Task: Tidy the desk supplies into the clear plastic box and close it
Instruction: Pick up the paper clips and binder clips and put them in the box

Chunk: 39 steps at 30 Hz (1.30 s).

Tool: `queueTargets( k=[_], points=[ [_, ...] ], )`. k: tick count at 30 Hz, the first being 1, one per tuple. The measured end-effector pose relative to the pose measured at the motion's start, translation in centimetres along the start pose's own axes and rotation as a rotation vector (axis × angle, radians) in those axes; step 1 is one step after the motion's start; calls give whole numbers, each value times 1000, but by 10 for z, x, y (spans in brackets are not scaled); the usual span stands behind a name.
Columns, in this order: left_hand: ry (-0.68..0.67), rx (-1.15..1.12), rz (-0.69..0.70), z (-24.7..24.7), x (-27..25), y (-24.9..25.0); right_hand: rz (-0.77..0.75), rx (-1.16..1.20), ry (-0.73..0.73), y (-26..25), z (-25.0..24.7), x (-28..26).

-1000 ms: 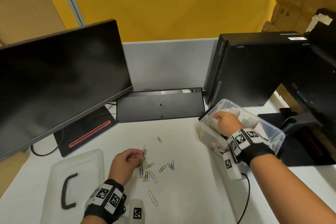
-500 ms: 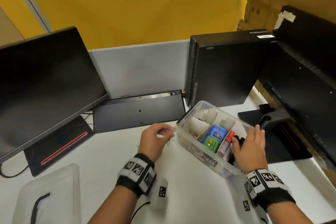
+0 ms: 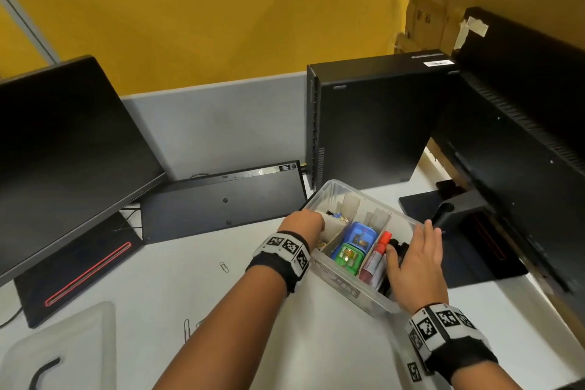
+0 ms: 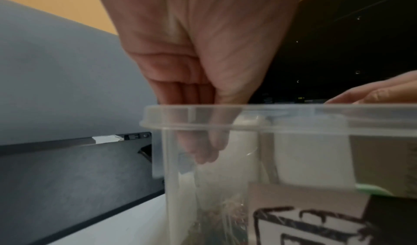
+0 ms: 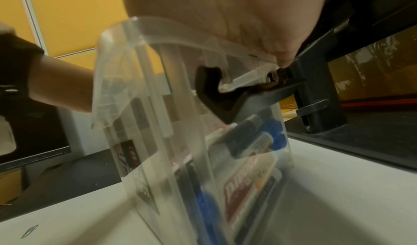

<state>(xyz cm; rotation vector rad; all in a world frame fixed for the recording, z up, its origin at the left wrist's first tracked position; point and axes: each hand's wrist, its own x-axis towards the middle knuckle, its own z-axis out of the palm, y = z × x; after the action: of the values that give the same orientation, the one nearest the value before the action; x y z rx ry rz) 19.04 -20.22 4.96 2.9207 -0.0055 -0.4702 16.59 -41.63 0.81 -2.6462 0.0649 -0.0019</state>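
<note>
The clear plastic box (image 3: 354,293) stands lidless at the right of the desk, split by cardboard dividers. It holds blue and green cases (image 3: 354,245), a red marker (image 3: 378,255) and black markers (image 3: 399,246). My left hand (image 3: 304,224) dips bunched fingers (image 4: 203,150) into the left compartment; any clip between them is hidden. My right hand (image 3: 414,260) lies over the box's right end, fingers straight, thumb over the markers. Loose paper clips (image 3: 224,266) lie on the desk left of the box (image 5: 158,141). The clear lid (image 3: 66,345) lies at the front left.
A dark monitor (image 3: 63,152) stands at the left, an upturned black keyboard (image 3: 221,199) leans against the grey partition, and a black computer tower (image 3: 373,123) stands behind the box. A second monitor's stand (image 3: 456,215) is close on the right.
My left hand left the scattered clips, moved right with clips pinched, and now has its fingers inside the box's left compartment. My right hand came out of the box onto its right end.
</note>
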Motion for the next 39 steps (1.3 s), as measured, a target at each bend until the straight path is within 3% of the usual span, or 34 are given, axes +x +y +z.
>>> queueTargets(
  k=[3,6,9,12,14,16,19,21,24,27,33,39],
  points=[
    [81,-78,33,-2,-8,-5,5,-24,0,-1,0,1],
    [310,-315,55,-2,-33,-24,-23,-172,13,-1,-1,1],
    [487,-359,-61,12,-67,-68,-133,-253,59,-14,-5,-1],
    [394,-307,-318,42,-101,-131,-332,-211,97,-46,-5,-14],
    [271,-299,-392,61,-126,-165,-531,-101,110,-74,2,-31],
    [158,-309,-403,77,-150,-188,-685,44,2,-98,22,-49],
    [22,-361,-370,95,-181,-202,-845,7,-306,-120,66,-72],
    [-36,-344,-302,105,-195,-206,-797,-101,-553,-130,94,-85],
    [-49,-254,-234,116,-201,-210,-559,-189,-672,-141,131,-100],
    [-31,-200,-200,120,-196,-212,-413,-106,-649,-150,151,-106],
    [-83,-127,-39,117,-190,-220,-453,-187,-552,-163,164,-120],
    [-151,-133,4,119,-190,-222,-421,-329,-538,-170,163,-127]
  ],
)
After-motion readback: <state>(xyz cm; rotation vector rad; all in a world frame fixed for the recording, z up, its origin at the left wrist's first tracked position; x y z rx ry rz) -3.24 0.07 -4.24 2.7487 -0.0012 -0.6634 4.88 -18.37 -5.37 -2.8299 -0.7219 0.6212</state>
